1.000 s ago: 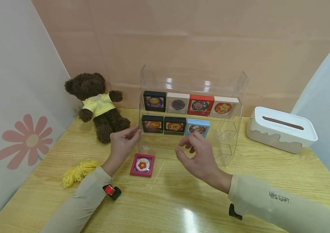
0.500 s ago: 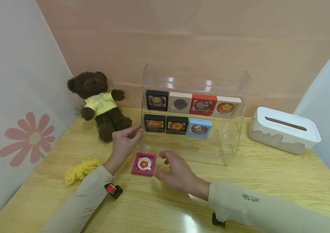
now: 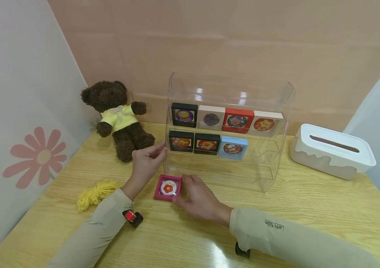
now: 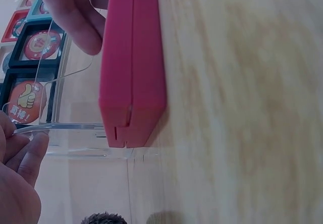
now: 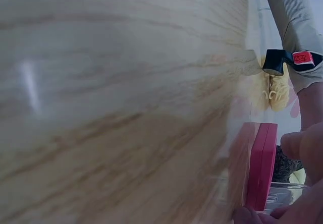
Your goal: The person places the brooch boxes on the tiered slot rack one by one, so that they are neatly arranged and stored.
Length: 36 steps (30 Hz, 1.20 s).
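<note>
A small pink display box with a flower badge in it lies flat on the table in front of a clear acrylic display rack. My right hand is at the box's right side, thumb toward its front corner and fingers toward its back corner. In the right wrist view, low fingertips meet the end of the pink box, while another digit stands above it; a firm hold does not show. My left hand pinches the rack's left edge, as the fingers in the left wrist view show.
On the rack's upper tiers stand several framed badges, including a red one and a light blue one. A brown teddy bear sits left, with yellow yarn before it. A white tissue box stands right.
My right hand has come down and left from the light blue badge box to the pink box's right side. The left hand has stayed at the rack's edge. The head view has shifted slightly.
</note>
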Each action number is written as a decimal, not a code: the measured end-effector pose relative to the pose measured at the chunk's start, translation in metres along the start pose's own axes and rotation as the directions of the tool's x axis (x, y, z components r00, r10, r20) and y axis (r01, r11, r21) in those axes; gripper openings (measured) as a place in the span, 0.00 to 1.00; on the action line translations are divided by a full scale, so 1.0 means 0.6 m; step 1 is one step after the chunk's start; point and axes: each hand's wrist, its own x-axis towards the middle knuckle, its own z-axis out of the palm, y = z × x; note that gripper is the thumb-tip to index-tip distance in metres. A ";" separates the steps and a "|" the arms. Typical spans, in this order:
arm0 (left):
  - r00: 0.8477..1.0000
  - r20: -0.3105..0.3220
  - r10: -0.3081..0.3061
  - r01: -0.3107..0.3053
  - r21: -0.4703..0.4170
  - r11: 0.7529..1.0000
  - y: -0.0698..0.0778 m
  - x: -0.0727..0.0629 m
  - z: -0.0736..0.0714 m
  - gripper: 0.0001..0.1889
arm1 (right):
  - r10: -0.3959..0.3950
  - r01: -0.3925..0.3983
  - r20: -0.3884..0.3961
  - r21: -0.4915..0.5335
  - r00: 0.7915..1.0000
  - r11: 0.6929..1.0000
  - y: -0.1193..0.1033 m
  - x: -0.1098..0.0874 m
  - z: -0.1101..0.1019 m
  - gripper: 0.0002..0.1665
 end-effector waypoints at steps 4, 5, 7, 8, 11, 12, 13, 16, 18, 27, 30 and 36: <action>1.000 -0.001 -0.006 0.006 0.010 1.000 0.002 0.000 0.001 0.09 | -0.012 0.012 -0.002 -0.041 1.000 0.999 0.001 0.005 0.005 0.42; 1.000 -0.001 -0.009 0.009 0.011 1.000 0.002 0.000 0.001 0.09 | -0.013 0.013 -0.001 -0.049 1.000 0.999 0.001 0.006 0.007 0.41; 1.000 -0.001 -0.016 0.016 0.006 1.000 0.003 0.000 0.001 0.09 | -0.008 0.008 0.005 -0.051 1.000 0.999 -0.001 0.007 0.008 0.41; 1.000 -0.001 -0.019 0.019 0.004 1.000 0.003 0.000 0.001 0.09 | -0.003 0.004 0.009 -0.048 1.000 0.999 -0.001 0.008 0.009 0.41; 1.000 0.000 -0.019 0.019 -0.001 1.000 0.002 0.000 0.001 0.09 | 0.014 -0.013 0.030 -0.023 0.999 1.000 -0.004 0.010 0.010 0.42; 1.000 -0.001 -0.018 0.018 -0.002 1.000 0.002 0.000 0.001 0.09 | 0.018 -0.017 0.039 -0.016 0.999 1.000 -0.004 0.011 0.009 0.43; 1.000 -0.002 -0.016 0.016 -0.002 1.000 0.002 0.000 0.001 0.09 | 0.020 -0.020 0.048 -0.012 0.999 1.000 -0.005 0.012 0.009 0.43; 1.000 -0.003 -0.013 0.013 -0.004 1.000 0.002 0.000 0.002 0.10 | 0.014 -0.014 0.066 -0.009 0.998 1.000 -0.005 0.015 0.008 0.43; 1.000 -0.003 -0.014 0.014 -0.007 1.000 0.002 0.000 0.002 0.10 | 0.017 -0.017 0.071 0.006 0.997 1.000 -0.004 0.017 0.007 0.42; 1.000 -0.004 -0.019 0.019 0.004 1.000 0.003 -0.001 0.001 0.09 | 0.055 -0.064 0.060 0.163 0.997 0.985 -0.002 0.014 0.005 0.34; 1.000 -0.002 -0.013 0.013 0.006 1.000 0.003 0.000 0.001 0.09 | 0.034 -0.040 0.031 0.203 0.999 0.978 -0.001 0.009 0.003 0.32; 1.000 0.000 -0.017 0.017 0.010 1.000 0.005 0.000 0.000 0.09 | -0.024 0.029 -0.028 0.227 0.999 0.973 -0.002 -0.001 0.000 0.27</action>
